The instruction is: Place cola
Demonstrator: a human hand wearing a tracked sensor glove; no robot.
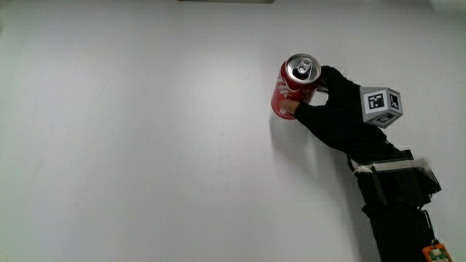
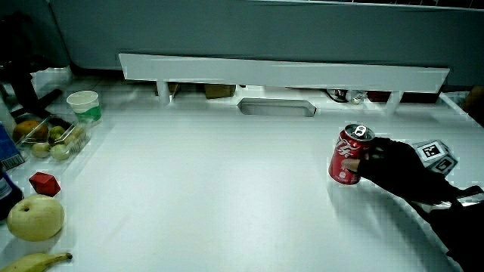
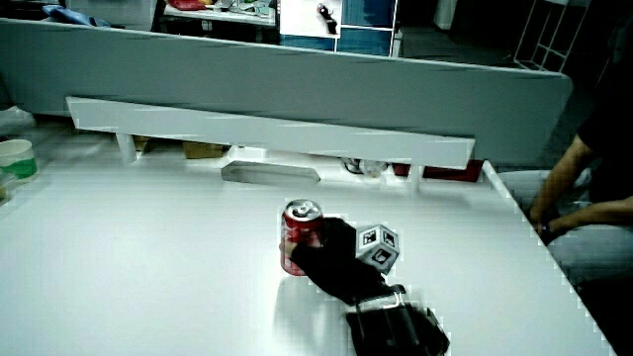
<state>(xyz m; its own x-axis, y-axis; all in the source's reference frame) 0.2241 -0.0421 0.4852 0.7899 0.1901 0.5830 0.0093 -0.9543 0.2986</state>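
A plain white counter (image 1: 145,145) is filling the main view, matte and evenly lit. In both side views it is running toward a low white partition (image 2: 280,73) with a grey screen rising above it and a shallow grey recess (image 2: 277,107) set into the counter just in front of it.

In a side view, several things are sitting together along one edge of the counter, well apart from the hand: a white paper cup with a green band (image 2: 84,106), a clear tray of fruit (image 2: 53,138), a small red block (image 2: 44,183), a pale round fruit (image 2: 34,217) nearer to the person than the block, and a banana (image 2: 34,262) nearest of all.

The cola can (image 1: 295,88) is standing upright on the counter, its long axis running vertically and its silver lid with the pull tab facing up. Its base appears to be resting on the surface in both side views (image 3: 300,237).

The hand (image 1: 338,116) is wrapping around the side of the can that faces the person, fingers curled onto the red wall and gripping it. The patterned cube (image 1: 380,106) is sitting on the back of the hand, and the forearm (image 1: 397,211) is stretching back toward the person.
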